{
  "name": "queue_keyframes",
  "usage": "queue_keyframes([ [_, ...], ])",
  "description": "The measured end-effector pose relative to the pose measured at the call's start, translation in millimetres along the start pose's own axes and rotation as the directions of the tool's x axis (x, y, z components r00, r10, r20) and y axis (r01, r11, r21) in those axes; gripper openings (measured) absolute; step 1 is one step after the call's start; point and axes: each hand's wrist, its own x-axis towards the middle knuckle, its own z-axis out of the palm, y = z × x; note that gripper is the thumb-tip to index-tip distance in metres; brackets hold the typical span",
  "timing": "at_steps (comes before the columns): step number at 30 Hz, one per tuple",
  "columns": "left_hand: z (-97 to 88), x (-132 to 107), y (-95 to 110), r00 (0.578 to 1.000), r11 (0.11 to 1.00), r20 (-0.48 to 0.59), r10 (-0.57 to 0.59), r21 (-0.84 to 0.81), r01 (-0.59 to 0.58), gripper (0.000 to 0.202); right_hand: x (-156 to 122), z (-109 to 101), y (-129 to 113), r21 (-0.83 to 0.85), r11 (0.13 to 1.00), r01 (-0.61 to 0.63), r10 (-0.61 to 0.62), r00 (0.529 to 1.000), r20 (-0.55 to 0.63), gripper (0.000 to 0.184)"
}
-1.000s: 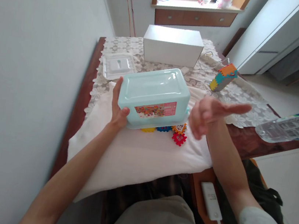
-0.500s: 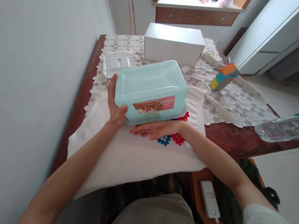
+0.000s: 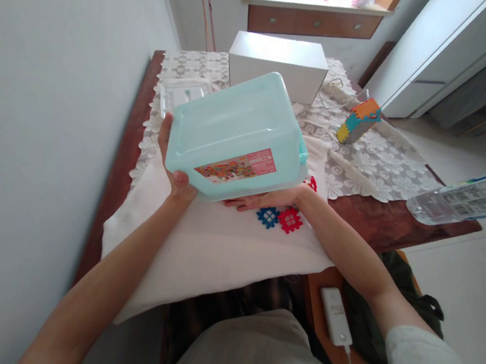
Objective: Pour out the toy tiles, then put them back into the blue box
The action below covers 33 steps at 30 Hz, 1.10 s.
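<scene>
1. Mint-green box (image 3: 235,139): held tilted above the white cloth (image 3: 215,250), broad smooth face uppermost; a printed label (image 3: 236,165) shows on the side toward the wearer.
2. Left hand (image 3: 177,179): clamped on the box's left end, thumb against the near side, other fingers partly hidden behind.
3. Right hand (image 3: 265,200): beneath the box's lower edge, apart from the left hand; partly concealed, so whether it grips or merely supports cannot be told.
4. Toy pieces: a blue piece (image 3: 268,217) and a red piece (image 3: 290,220) lie side by side on the cloth, near the right hand.
5. Surroundings: a clear plastic lid (image 3: 174,95) lies beyond the box at left; a white carton (image 3: 280,79) stands behind; a multicoloured block (image 3: 358,123) stands at right on the lace tablecloth (image 3: 389,172).
</scene>
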Motion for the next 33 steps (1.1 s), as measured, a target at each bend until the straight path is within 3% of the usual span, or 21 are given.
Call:
queue_keyframes([
  [1, 5.3, 2, 1, 0.98, 0.998, -0.19, 0.061, -0.02, -0.066, 0.102, -1, 0, -1, 0.009, 1.0, -0.006, 0.006, 1.0, 0.0, 0.079],
  [3, 14.9, 4, 4, 0.924, 0.993, -0.367, 0.113, 0.008, -0.118, 0.093, -4, 0, -6, 0.0, 1.0, -0.029, 0.029, 0.999, 0.029, 0.075],
  [6, 20.5, 6, 6, 0.924, 0.994, -0.367, 0.11, 0.014, -0.113, 0.09, -7, 0, -14, -0.033, 0.999, -0.029, 0.031, 0.998, 0.062, 0.079],
  [11, 14.2, 4, 8, 0.927, 0.973, -0.374, -0.038, -0.226, -0.051, 0.089, -5, 5, -20, 0.008, 0.999, -0.038, 0.037, 0.992, 0.123, 0.081],
  [16, 12.3, 5, 16, 0.839, 0.96, -0.517, -0.173, -0.278, 0.027, 0.088, 1, 20, -27, 0.225, 0.97, -0.097, 0.024, 0.952, 0.306, 0.099],
  [19, 11.6, 6, 18, 0.818, 0.959, -0.532, -0.219, -0.272, 0.08, 0.092, 2, 33, -36, 0.322, 0.943, -0.086, -0.038, 0.931, 0.363, 0.106],
  [22, 10.2, 5, 15, 0.819, 0.967, -0.537, -0.2, -0.241, 0.078, 0.088, 7, 48, -35, 0.371, 0.924, -0.095, -0.075, 0.904, 0.42, 0.111],
  [25, 9.8, 5, 13, 0.835, 0.968, -0.529, -0.151, -0.25, 0.017, 0.081, 20, 62, -18, 0.377, 0.917, -0.134, -0.061, 0.885, 0.462, 0.111],
  [29, 10.6, 8, 18, 0.845, 0.96, -0.505, -0.178, -0.278, 0.036, 0.083, 38, 68, 14, 0.329, 0.936, -0.129, -0.01, 0.921, 0.39, 0.121],
  [33, 10.8, 11, 25, 0.842, 0.955, -0.503, -0.196, -0.293, 0.047, 0.075, 40, 55, 25, 0.345, 0.936, -0.072, -0.012, 0.972, 0.236, 0.123],
])
